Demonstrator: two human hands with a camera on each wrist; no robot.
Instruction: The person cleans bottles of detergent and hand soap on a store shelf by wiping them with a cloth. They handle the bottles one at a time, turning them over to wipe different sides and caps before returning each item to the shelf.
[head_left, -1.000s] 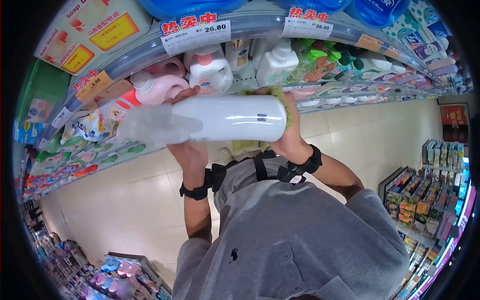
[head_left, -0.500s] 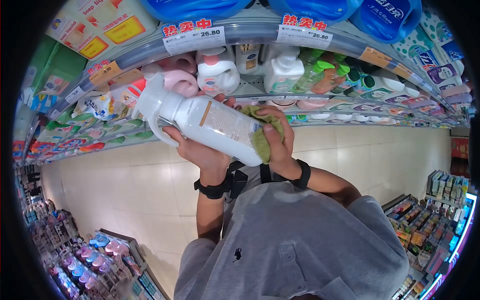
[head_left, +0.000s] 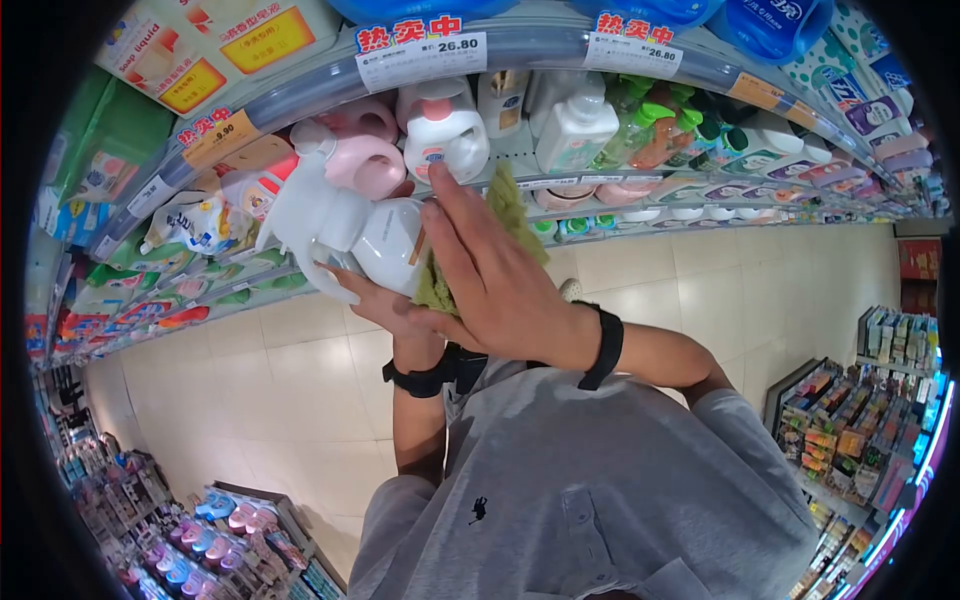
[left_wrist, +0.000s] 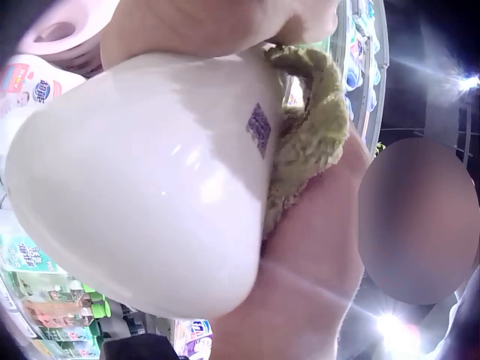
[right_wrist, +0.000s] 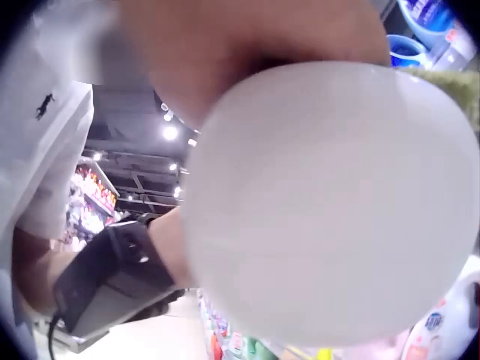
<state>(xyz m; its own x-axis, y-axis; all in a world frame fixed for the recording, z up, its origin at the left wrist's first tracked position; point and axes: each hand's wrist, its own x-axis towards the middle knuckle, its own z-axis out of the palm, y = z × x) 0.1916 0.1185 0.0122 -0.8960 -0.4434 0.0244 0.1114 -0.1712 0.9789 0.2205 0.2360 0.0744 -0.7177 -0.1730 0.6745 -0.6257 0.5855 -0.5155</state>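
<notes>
A white plastic bottle (head_left: 385,240) with a looped handle and a cap lies tilted across the head view, its cap end pointing to the upper left. My left hand (head_left: 385,310) grips it from underneath, partly hidden behind it. My right hand (head_left: 500,285) presses a green cloth (head_left: 517,215) against the bottle's lower part, fingers stretched out across it. In the left wrist view the smooth white bottle base carries a small dark printed code (left_wrist: 259,131), with cloth bunched beside it. The bottle's base fills much of the right wrist view. Its label is mostly covered by the right hand.
Just in front stands a shelf with price tags (head_left: 425,65). Under its edge are a white handled jug (head_left: 445,130), a pink jug (head_left: 365,165) and a white pump bottle (head_left: 578,135). Large yellow-labelled containers (head_left: 215,60) sit above left. Behind me are display racks (head_left: 850,410) and tiled floor.
The bottle has turned from level to tilted, bringing its label and handle into view. Most recently my right hand has moved from the base end up over the label with the cloth.
</notes>
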